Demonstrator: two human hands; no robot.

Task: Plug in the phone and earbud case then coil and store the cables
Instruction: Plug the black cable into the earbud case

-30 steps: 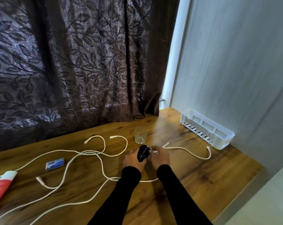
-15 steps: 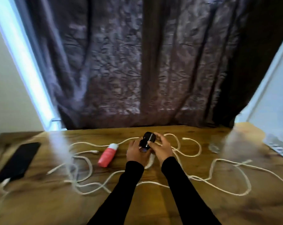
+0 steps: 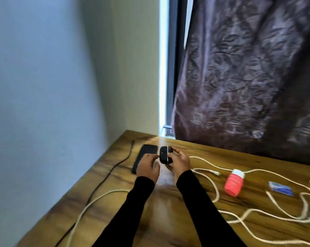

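Gripping earbud case (image 3: 165, 155), right hand (image 3: 179, 162); left hand (image 3: 148, 166) now pinching beside phone (image 3: 145, 157).

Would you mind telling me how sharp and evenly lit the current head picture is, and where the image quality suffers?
Head view: bright daylight strip at the window edge beside the dark curtain; glare streaks the wooden table; motion blur smears the white cables at right and softens both hands; earbud case stays fairly readable; wide-angle bending tilts the wall.

Home rm: leaf-pattern curtain (image 3: 248, 77) at window, wood desk (image 3: 125, 207), painted wall (image 3: 43, 86).
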